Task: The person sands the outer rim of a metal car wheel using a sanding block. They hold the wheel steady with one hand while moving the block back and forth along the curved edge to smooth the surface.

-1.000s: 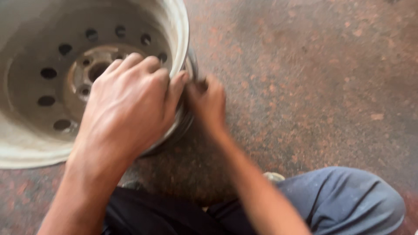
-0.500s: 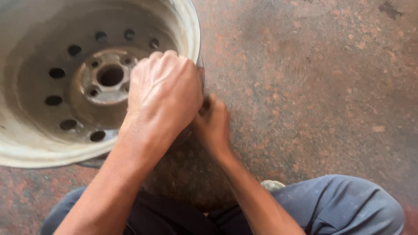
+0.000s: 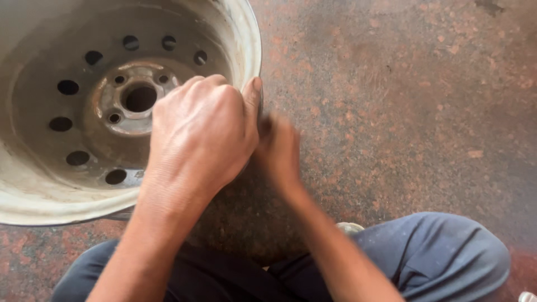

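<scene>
A worn white steel wheel rim lies flat on the floor at the left, its hub and ring of round holes facing up. My left hand grips the rim's right edge, fingers curled over the lip and thumb up along it. My right hand is blurred, just right of the left hand and low against the outside of the rim. Whether it holds anything is hidden by blur and by the left hand.
The floor is reddish speckled stone, stained dark near the rim. My legs in dark blue trousers fold across the bottom of the view, with a light shoe tip beside them.
The view shifted so the rim sits further right and more of its hub shows. My left hand stays on the rim's edge; my right hand moves quickly beside it.
</scene>
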